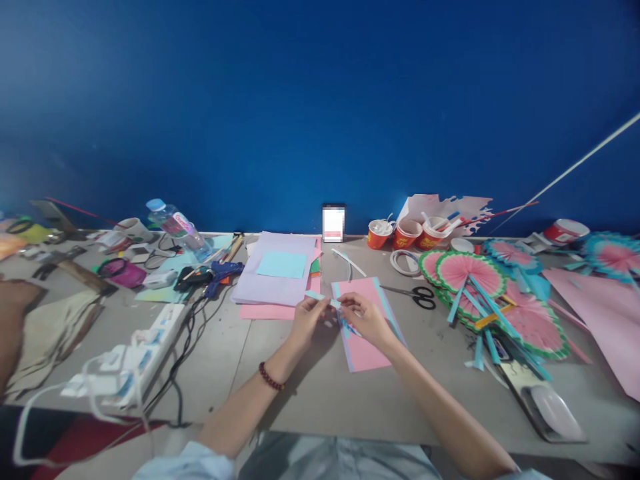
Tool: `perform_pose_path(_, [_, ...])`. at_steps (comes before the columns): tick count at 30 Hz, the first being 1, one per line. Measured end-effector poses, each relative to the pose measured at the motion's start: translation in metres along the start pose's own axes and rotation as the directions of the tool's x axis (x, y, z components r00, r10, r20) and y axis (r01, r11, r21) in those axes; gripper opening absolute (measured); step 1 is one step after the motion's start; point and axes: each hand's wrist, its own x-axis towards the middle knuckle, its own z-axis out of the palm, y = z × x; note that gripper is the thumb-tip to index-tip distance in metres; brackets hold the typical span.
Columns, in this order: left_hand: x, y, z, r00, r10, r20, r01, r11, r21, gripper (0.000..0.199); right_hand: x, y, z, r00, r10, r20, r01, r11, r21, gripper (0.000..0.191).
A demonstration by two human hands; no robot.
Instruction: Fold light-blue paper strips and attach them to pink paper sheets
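Observation:
Between my two hands is a narrow light-blue paper strip (316, 295), held above the table. My left hand (309, 319) pinches it near the middle, and one end sticks out past the fingertips to the upper left. The fingers of my right hand (364, 320) are closed at the strip's other end. Below my right hand lies a pink sheet with purple and blue borders (369, 347). To the left, a small light-blue sheet (281, 264) rests on a stack of lavender paper (257, 287). Black-handled scissors (424, 297) lie to the right.
Pink and green pleated paper fans (473, 273) spread over the right side, near a white mouse (554, 410). Red paper cups (407, 235) and a lit phone (334, 224) stand along the wall. On the left are a blue glue gun (220, 275), bottle (177, 223) and power strip (150, 357).

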Motion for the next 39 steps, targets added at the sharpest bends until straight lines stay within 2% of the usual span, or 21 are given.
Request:
perform_pose_path(4, [-0.001, 0.001, 0.001, 1.000, 0.001, 0.012, 0.000, 0.999, -0.041, 0.036, -0.002, -0.004, 0.001, 0.999, -0.050, 0.015, 0.048, 0.997, 0.066, 0.028])
perform_pose_path(7, [-0.002, 0.002, 0.002, 0.997, 0.022, 0.071, -0.021, 1.000, -0.022, 0.034, -0.002, -0.001, 0.003, 0.993, -0.114, -0.002, 0.114, 0.991, 0.073, 0.029])
perform_pose_path(10, [-0.003, 0.003, 0.002, 0.989, 0.044, 0.141, -0.050, 0.998, 0.035, 0.029, -0.004, 0.004, 0.005, 0.985, -0.174, -0.011, 0.174, 0.984, 0.027, 0.030])
perform_pose_path(14, [-0.004, 0.006, 0.002, 0.989, 0.082, 0.120, -0.093, 0.992, 0.088, 0.022, -0.007, 0.003, 0.005, 0.975, -0.221, -0.037, 0.219, 0.974, -0.054, 0.030])
perform_pose_path(17, [-0.002, 0.006, 0.000, 0.992, 0.093, 0.090, -0.104, 0.988, 0.117, 0.021, -0.006, -0.001, 0.003, 0.984, -0.161, -0.071, 0.156, 0.985, -0.077, 0.031])
perform_pose_path(19, [-0.001, 0.005, -0.001, 0.992, 0.093, 0.085, -0.104, 0.986, 0.128, 0.024, -0.005, -0.002, 0.002, 0.993, -0.089, -0.075, 0.082, 0.992, -0.095, 0.025])
perform_pose_path(22, [0.001, 0.002, -0.003, 0.993, 0.077, 0.086, -0.087, 0.989, 0.117, 0.029, -0.004, -0.005, 0.001, 0.999, -0.040, -0.008, 0.039, 0.990, -0.139, 0.019])
perform_pose_path(25, [0.002, -0.001, -0.005, 0.993, 0.049, 0.105, -0.061, 0.992, 0.109, 0.031, -0.005, -0.008, 0.002, 0.999, -0.030, 0.035, 0.035, 0.989, -0.140, 0.023])
perform_pose_path(32, [0.002, 0.000, -0.003, 0.989, 0.107, 0.106, -0.121, 0.984, 0.128, 0.030, -0.005, -0.004, 0.004, 0.998, -0.053, -0.029, 0.049, 0.990, -0.130, 0.020])
perform_pose_path(39, [-0.003, 0.002, 0.002, 0.977, 0.115, 0.182, -0.136, 0.985, 0.109, 0.026, -0.004, 0.005, 0.005, 0.990, -0.094, -0.107, 0.077, 0.985, -0.153, 0.016])
